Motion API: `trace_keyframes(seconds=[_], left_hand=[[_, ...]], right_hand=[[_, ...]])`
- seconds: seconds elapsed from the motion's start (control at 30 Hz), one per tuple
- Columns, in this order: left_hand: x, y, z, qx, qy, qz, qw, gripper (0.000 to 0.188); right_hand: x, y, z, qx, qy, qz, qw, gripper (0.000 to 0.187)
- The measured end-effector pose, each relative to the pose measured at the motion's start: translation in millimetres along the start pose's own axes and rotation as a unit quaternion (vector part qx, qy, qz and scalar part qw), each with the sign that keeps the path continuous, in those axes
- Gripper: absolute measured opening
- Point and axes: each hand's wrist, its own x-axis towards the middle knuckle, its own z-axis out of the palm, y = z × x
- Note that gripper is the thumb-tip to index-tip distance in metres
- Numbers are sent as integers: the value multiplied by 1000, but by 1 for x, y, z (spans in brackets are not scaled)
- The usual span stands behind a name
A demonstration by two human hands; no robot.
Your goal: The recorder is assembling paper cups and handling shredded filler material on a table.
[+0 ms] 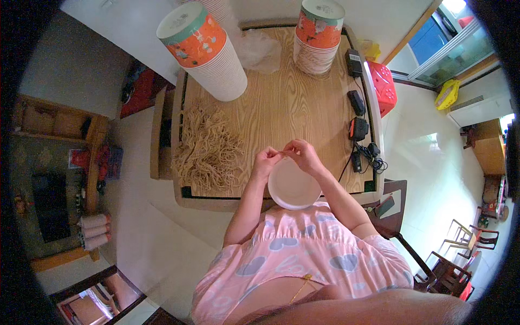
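Observation:
A white paper bucket (294, 189) stands at the near table edge, close against my body, its round mouth facing up at me. At its far rim my left hand (267, 159) and my right hand (303, 154) come together, fingertips pinched almost touching. The left fingers seem closed on the rim. Whatever is between the right fingertips is too small to make out. Left of my hands lies a loose heap of tan twine cords (210, 149). Beyond it, a tall stack of paper buckets (208, 59) with an orange and green printed band stands upside down.
Another bucket stack (317, 40) stands at the far right of the wooden table (271, 108). A crumpled clear plastic bag (260, 51) lies between the stacks. Black adapters and cables (358, 130) line the right edge. Beside the table are a red plastic stool (382, 89) and a dark chair (394, 208).

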Motion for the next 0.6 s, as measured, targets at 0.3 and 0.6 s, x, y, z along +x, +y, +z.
trace_keyframes(seconds=[0.3, 0.6], left_hand=[[-2, -1, 3, 7, 7, 51, 999, 14], [-6, 4, 6, 134, 39, 78, 987, 13]], right_hand=[[0, 2, 3, 4, 25, 25, 999, 10], [2, -4, -3, -4, -37, 62, 997, 14]])
